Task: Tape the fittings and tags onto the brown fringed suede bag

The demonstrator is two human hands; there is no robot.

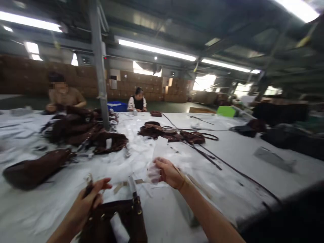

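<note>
A dark brown handbag (138, 221) stands at the near edge of the table, with gold-coloured fittings and a white wrapped piece (118, 227) on its front. My left hand (88, 202) is at the bag's upper left, closed round a short dark strap (88, 189) with a metal fitting at its top. The index finger points to the right. Farther up and to the right, my right hand (168, 172) pinches a thin white sheet (160, 146) above the table. Part of that sheet hangs blurred below the fingers. A strap end in clear wrap (132, 185) rises from the bag's right side.
Brown bags (73, 126) are heaped at the left, beside a grey post (100, 67). Another brown bag (40, 167) lies nearer. More brown pieces (162, 130) and long straps (235, 172) spread across the white table (227, 145). Two people sit at the far side.
</note>
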